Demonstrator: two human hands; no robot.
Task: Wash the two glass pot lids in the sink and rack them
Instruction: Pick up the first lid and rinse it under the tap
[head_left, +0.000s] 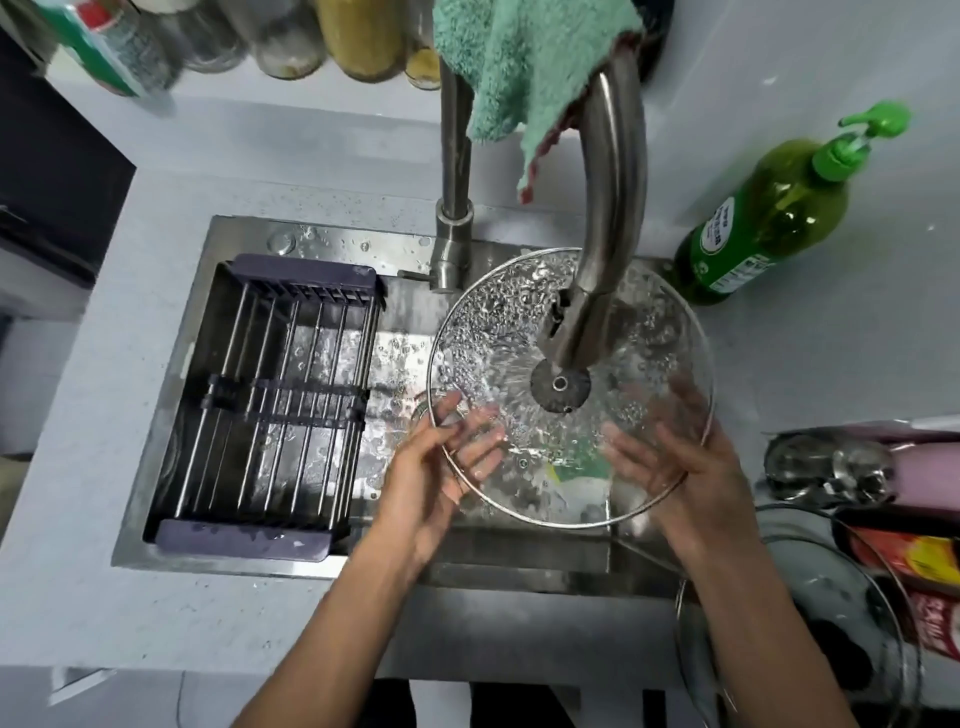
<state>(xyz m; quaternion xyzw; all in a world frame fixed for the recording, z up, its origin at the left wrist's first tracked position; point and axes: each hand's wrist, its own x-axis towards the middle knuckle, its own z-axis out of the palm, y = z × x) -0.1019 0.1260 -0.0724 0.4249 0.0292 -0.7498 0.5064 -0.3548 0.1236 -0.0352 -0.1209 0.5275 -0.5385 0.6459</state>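
While water from the tap runs over it, the lid is held above the right part of the sink, underside up, knob hidden below. The left hand holds its near-left rim, thumb on top and fingers curled beneath; the right hand grips the near-right rim likewise. Wet glass will likely be slippery, stiff and breakable, moderately heavy, so the metal rim or the knob seems the safest hold. A second lid waits on the counter at the right. The rack spans the sink's left side, bare of dishes. The tap spout hangs just over the lid and could knock it on lifting. A soap bottle stands behind; a cloth drapes the tap.
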